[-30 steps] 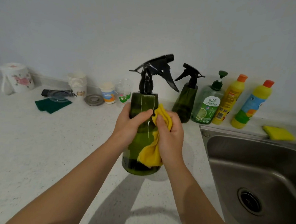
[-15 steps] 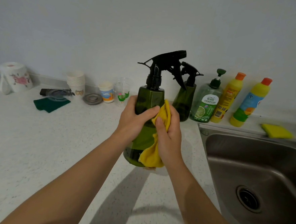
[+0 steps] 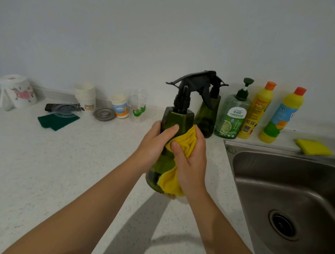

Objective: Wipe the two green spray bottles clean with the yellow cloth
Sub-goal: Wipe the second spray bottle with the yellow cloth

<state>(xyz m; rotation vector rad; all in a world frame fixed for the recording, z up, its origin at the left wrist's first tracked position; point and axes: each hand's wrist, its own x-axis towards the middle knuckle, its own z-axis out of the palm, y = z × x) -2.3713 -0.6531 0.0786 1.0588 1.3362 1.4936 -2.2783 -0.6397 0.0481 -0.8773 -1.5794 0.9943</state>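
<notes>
near bottle: green spray bottle [image 3: 178, 117] held over the worktop [image 3: 41, 167] near its right edge by the sink [image 3: 289, 187], upright, black trigger head pointing right; whether its base touches the worktop i cannot tell
left hand: left hand [image 3: 155, 144] wrapped round the bottle's left side, thumb across the front; likely there to steady it against the rubbing
right hand: right hand [image 3: 190, 158] pressing the yellow cloth [image 3: 183, 143] onto the bottle's right front, fingers curled over the bunched fabric
cloth: upper part bunched under the palm, lower flap hanging down past the bottle's base
second bottle: other green spray bottle [image 3: 207, 117] stands at the back edge of the worktop, just behind the held one, partly hidden, beside the soap pump bottle [image 3: 233, 115]; no hand on it
step: wiping the first bottle's body, judged; second one looks still to do
risk: smooth bottle could twist in the one-hand grip
</notes>
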